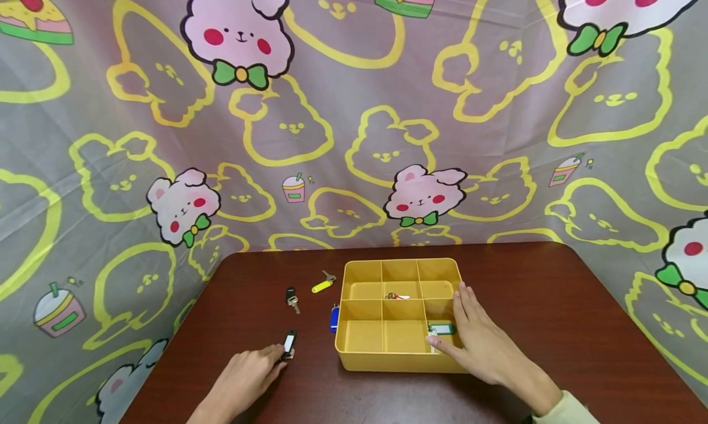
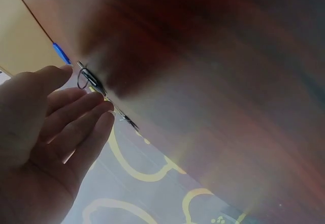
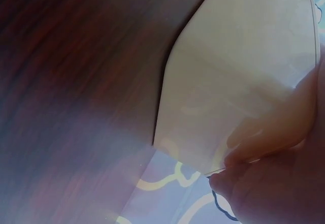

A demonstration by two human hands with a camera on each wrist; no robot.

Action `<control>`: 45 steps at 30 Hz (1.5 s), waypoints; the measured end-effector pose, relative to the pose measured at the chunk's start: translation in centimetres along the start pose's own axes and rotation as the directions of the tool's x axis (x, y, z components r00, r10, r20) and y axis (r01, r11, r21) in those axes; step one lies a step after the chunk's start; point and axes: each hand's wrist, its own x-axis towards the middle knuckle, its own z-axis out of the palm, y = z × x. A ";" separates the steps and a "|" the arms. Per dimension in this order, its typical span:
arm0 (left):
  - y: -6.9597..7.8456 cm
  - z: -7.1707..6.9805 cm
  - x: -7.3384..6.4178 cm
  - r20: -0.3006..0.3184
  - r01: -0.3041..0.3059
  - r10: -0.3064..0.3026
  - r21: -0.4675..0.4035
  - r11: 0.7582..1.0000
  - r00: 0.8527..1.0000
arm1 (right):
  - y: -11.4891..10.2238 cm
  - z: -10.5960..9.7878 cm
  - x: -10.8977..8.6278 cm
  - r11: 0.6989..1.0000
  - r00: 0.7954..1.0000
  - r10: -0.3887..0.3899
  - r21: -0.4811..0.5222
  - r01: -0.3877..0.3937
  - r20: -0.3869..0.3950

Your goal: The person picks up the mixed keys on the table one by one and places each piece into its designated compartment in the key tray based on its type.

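My left hand (image 1: 249, 375) reaches low over the table, fingertips at a key with a black-framed tag (image 1: 289, 343). In the left wrist view, that tag and its ring (image 2: 84, 76) lie just past the spread thumb and fingers. My right hand (image 1: 487, 344) rests against the right side of a yellow divided box (image 1: 404, 362), its fingers fairly straight along the rim and the thumb reaching over the front right compartment. A green-tagged key (image 1: 442, 329) lies in that compartment. The right wrist view has the fingers (image 3: 269, 183) by the box's outer wall (image 3: 218, 71).
Left of the box lie a blue tag (image 1: 334, 319), a key with a yellow tag (image 1: 323, 286) and a key with a black tag (image 1: 292, 300). A key with a reddish tag (image 1: 396, 297) is in a middle compartment. A patterned curtain (image 1: 343, 135) hangs behind the table (image 1: 520, 276).
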 end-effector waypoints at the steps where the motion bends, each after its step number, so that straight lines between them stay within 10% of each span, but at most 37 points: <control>1: 0.0 0.0 0.0 -0.003 -0.003 0.003 0.001 1.000 1.000 | 0.0 0.0 0.0 1.000 1.000 0.002 0.003 -0.002 0.002; 45: 0.0 0.1 1.1 -0.016 -0.093 0.096 0.119 0.989 0.995 | 0.0 -0.1 0.1 1.000 1.000 0.008 0.029 -0.009 0.017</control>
